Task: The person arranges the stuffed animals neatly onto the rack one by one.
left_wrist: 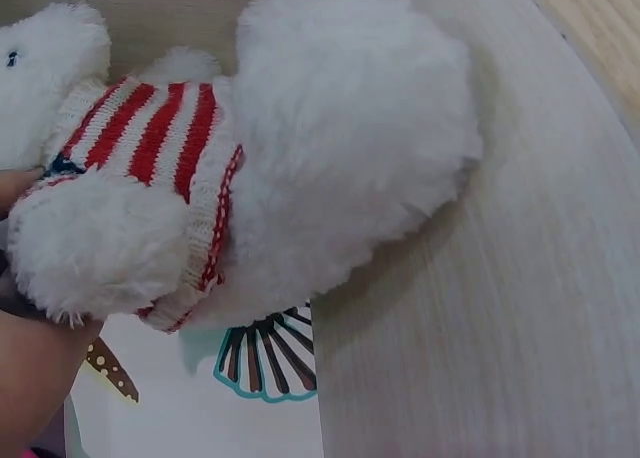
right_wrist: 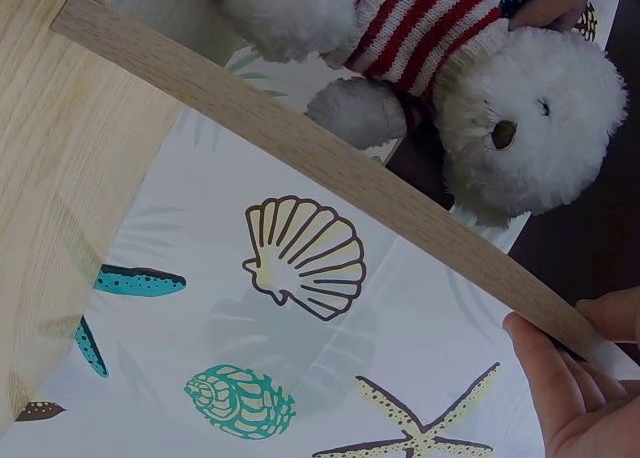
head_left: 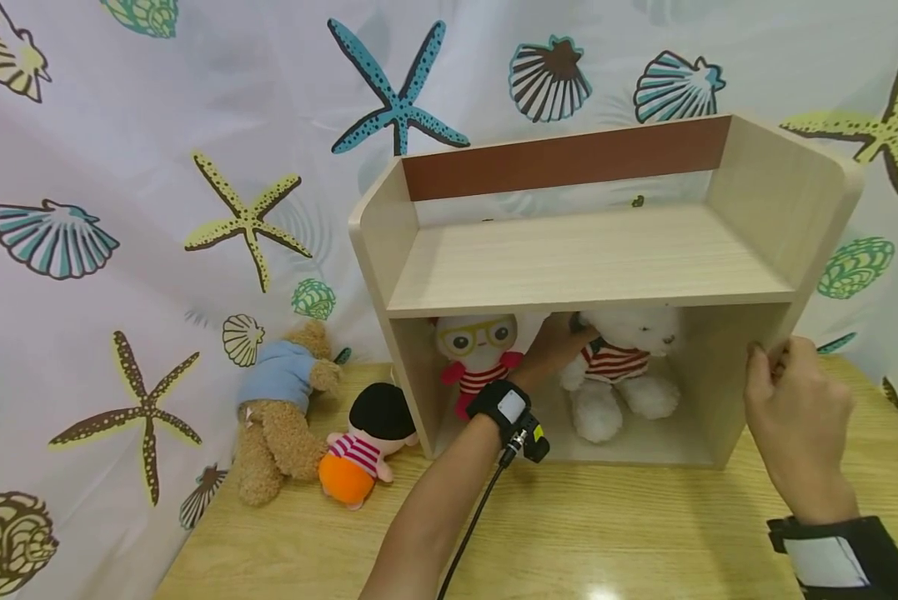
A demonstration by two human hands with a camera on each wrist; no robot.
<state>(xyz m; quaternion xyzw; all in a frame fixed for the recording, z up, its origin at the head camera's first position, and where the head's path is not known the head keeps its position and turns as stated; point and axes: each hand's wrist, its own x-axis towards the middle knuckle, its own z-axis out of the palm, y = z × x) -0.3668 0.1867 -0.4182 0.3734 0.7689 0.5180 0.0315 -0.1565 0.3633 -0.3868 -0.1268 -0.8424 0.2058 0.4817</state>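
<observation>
My left hand (head_left: 557,346) reaches into the lower compartment of the wooden shelf (head_left: 591,262) and grips a white teddy bear (head_left: 597,408) behind its neck. The bear wears a red-and-white striped sweater (left_wrist: 155,133) and sits upright on the compartment floor; the shelf board hides the top of its head. With my right hand (head_left: 801,425) I hold the front edge of the shelf's right side panel, thumb on the inner face and fingers outside. To the left of the bear, a doll with yellow glasses (head_left: 482,342) sits in the same compartment, partly behind my left wrist.
Left of the shelf, a brown teddy bear in a blue shirt (head_left: 276,375) leans against the patterned curtain (head_left: 156,275). Beside it on the wooden table (head_left: 554,533) is a black-haired doll with orange bottoms (head_left: 343,477). A cable (head_left: 479,508) runs along my left forearm.
</observation>
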